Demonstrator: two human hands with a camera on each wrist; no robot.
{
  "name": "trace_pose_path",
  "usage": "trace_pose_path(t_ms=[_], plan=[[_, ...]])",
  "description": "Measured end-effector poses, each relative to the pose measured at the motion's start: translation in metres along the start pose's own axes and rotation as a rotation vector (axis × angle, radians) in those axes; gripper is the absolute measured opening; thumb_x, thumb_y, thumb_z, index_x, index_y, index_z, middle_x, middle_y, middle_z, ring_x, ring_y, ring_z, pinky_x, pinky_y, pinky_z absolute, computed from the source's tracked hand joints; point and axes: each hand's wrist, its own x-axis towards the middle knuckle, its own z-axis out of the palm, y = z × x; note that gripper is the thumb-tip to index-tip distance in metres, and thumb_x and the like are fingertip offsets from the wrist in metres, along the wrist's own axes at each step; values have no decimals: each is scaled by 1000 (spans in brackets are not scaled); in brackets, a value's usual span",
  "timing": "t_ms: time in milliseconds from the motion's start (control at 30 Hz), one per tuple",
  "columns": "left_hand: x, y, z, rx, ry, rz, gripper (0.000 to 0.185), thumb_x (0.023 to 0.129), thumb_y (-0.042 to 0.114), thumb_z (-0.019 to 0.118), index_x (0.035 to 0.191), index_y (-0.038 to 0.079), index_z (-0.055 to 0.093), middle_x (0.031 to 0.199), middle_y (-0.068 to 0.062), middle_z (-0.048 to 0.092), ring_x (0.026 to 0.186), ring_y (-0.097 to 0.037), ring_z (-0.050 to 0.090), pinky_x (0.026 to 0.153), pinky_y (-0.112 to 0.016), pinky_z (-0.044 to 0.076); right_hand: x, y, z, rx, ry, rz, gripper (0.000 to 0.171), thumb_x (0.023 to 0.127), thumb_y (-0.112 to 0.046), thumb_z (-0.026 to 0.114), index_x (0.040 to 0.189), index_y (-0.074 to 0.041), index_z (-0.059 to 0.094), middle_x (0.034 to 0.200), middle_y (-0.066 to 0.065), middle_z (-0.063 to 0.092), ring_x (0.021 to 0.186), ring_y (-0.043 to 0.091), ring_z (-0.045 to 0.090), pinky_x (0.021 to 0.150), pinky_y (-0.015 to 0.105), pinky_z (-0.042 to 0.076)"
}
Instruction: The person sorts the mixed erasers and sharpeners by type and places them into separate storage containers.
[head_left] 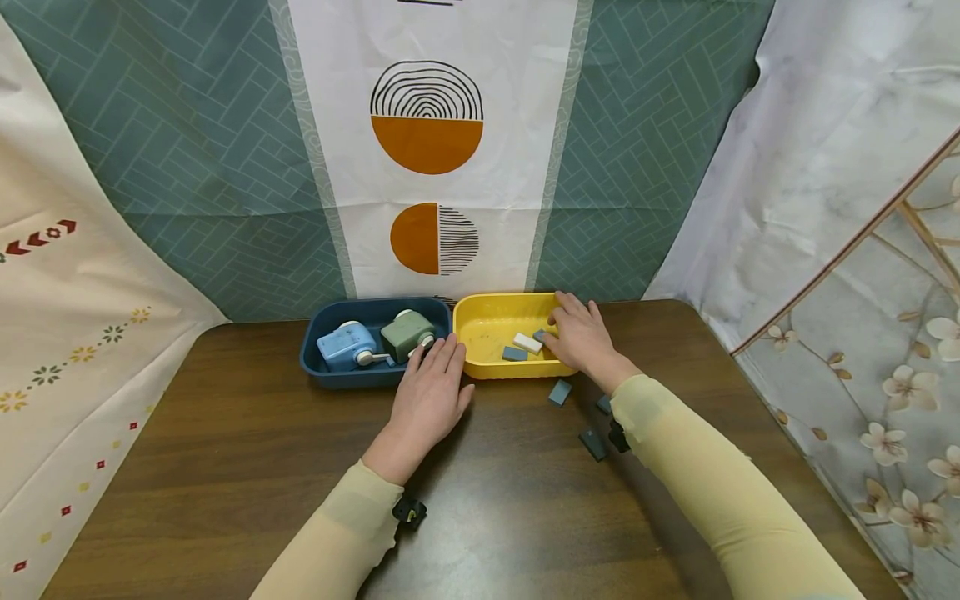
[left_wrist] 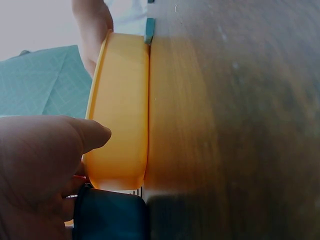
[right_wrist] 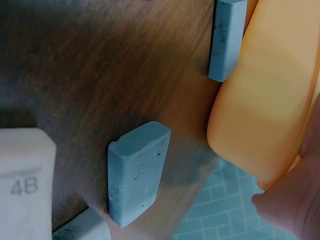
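Observation:
My left hand lies with straight fingers over the rims where a dark blue tray and a yellow tray meet. Over the yellow tray's right end, my right hand has its fingers spread, with a fingertip by the back rim. A small blue-grey eraser lies close to its thumb; whether they touch is unclear. Beside that eraser in the tray are a white eraser and another blue-grey eraser. The blue tray holds a light blue crank pencil sharpener and a green one.
Several erasers lie on the brown table in front of the yellow tray, such as a blue-grey block and a white eraser marked 4B. A patterned cloth hangs behind the trays.

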Motion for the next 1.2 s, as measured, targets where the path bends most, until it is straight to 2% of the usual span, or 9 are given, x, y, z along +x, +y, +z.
trace_pose_path(t_ms=[333, 533, 867, 1200], plan=[[-1, -1, 0, 1, 6, 13, 74, 109, 37, 73, 168, 2, 44, 177, -16, 35, 163, -35, 35, 134, -58, 19, -1, 0, -1, 7, 7, -8, 51, 115, -34, 59, 153, 0, 59, 181, 19, 23, 168, 37, 15, 135, 61, 1], [-1, -1, 0, 1, 1, 11, 74, 109, 37, 72, 168, 3, 44, 177, -16, 35, 163, -35, 35, 134, -58, 18, -5, 2, -6, 21, 36, -26, 54, 117, -39, 54, 153, 1, 58, 180, 19, 25, 168, 38, 18, 135, 62, 2], [-1, -1, -2, 9, 5, 15, 75, 109, 39, 72, 168, 3, 44, 177, -16, 35, 163, -35, 35, 134, -58, 20, -12, 3, -14, 10, 81, -76, 57, 116, -43, 56, 156, -2, 56, 181, 18, 26, 168, 38, 19, 135, 62, 3], [-1, -1, -1, 0, -1, 10, 74, 109, 37, 72, 168, 3, 43, 177, -16, 36, 163, -35, 34, 134, -58, 19, -30, 4, -24, -33, 113, -113, 57, 116, -43, 57, 157, -3, 56, 179, 19, 29, 166, 39, 24, 134, 64, 6]])
